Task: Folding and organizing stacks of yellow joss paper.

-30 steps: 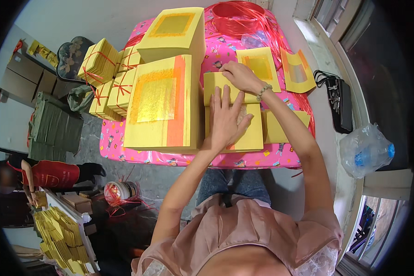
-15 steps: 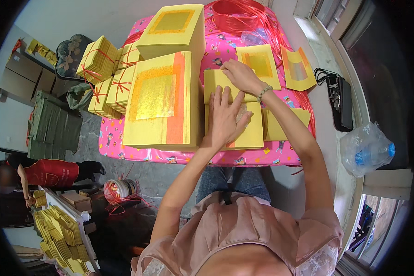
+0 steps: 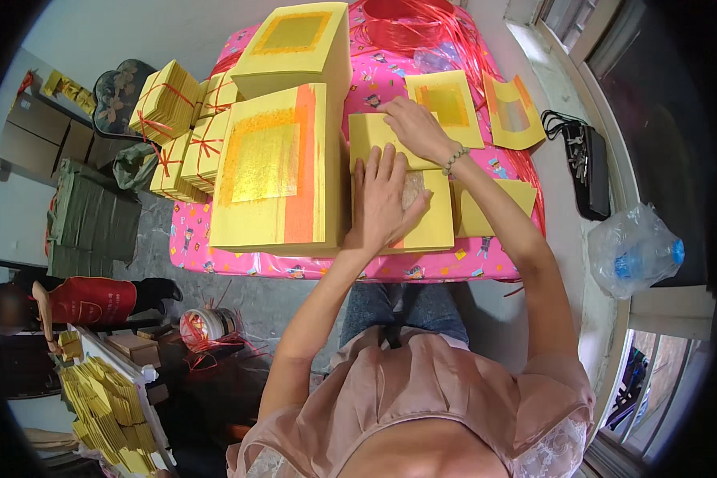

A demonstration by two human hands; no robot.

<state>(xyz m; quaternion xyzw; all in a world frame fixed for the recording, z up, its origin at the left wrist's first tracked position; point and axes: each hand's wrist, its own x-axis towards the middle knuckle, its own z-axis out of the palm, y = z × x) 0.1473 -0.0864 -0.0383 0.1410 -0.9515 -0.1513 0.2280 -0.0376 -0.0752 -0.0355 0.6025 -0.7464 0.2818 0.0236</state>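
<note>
A yellow paper sheet (image 3: 428, 227) with a patch in its middle lies in front of me, its far part folded over toward me. My left hand (image 3: 382, 191) rests flat on it, fingers stretched out across the folded flap's edge. On the far part of the flap (image 3: 366, 131) lies my right hand (image 3: 420, 131), a beaded bracelet on its wrist; its fingers point left and are laid on the paper, fingertips near the far edge. Left of my hands stands a tall stack of yellow paper (image 3: 267, 171) with a gold square and an orange band on top.
A second tall paper stack (image 3: 291, 40) stands behind, beside bundles tied with red string (image 3: 167, 99). Loose sheets (image 3: 446, 103) and red strands (image 3: 474, 48) lie on the pink tablecloth (image 3: 295, 267). A black pouch (image 3: 585, 171) and a bagged bottle (image 3: 637, 253) sit along the windowsill. A person in a red apron (image 3: 95, 299) works at left.
The whole view has shifted slightly. My left hand's fingers are a little closer together; the right hand stays at the flap. The folded sheet looks much the same.
</note>
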